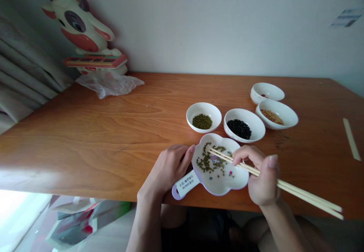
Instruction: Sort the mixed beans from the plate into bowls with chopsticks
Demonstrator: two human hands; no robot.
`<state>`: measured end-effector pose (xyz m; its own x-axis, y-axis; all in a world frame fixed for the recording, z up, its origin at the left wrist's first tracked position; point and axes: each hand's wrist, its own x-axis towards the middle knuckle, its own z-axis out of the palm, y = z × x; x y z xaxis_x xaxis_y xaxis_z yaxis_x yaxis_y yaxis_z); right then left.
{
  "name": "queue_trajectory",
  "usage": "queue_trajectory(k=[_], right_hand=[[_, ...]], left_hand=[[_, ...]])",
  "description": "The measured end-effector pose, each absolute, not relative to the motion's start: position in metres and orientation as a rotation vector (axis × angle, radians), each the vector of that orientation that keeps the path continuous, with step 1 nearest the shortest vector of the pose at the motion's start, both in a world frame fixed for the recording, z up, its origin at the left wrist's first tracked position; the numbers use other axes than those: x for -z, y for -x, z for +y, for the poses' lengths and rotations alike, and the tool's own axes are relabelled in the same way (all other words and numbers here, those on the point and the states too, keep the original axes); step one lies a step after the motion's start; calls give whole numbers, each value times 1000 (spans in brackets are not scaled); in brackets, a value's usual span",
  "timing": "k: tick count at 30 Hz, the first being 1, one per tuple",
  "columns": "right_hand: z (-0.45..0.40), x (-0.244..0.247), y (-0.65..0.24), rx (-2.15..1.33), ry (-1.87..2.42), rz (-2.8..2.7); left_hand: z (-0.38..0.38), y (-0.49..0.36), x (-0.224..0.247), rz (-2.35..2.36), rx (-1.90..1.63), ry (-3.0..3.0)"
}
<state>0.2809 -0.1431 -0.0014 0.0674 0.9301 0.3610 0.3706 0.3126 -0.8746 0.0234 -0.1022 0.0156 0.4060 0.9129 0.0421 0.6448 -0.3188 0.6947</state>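
Observation:
A white flower-shaped plate (220, 185) with a lilac rim and a labelled handle lies at the table's front edge. Green mung beans (205, 163) are scattered over its left and middle part. My left hand (173, 166) is closed at the plate's left rim, its thumb along the edge; the grip under the rim is hidden. In my right hand (263, 178) is a pair of wooden chopsticks (309, 198), their tips close together among the beans. Whether a bean is between the tips is too small to tell. Just behind the plate stands a white bowl (190, 120) of mung beans.
Right of it are a bowl of black beans (260, 132), a bowl of tan grains or nuts (291, 120) and a bowl with a small reddish item (274, 90). A cow toy keyboard (93, 60) and a plastic bag (113, 85) sit back left. A pale strip (351, 140) lies far right.

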Motion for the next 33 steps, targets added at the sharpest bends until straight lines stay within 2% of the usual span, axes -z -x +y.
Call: queue_trajectory(k=[6, 33], right_hand=[[-136, -9, -274, -519, 1287, -1539], [-136, -3, -277, -471, 1231, -1478]], left_hand=[[-102, -24, -17, 1321, -597, -2068], [-101, -23, -15, 1310, -581, -2043]])
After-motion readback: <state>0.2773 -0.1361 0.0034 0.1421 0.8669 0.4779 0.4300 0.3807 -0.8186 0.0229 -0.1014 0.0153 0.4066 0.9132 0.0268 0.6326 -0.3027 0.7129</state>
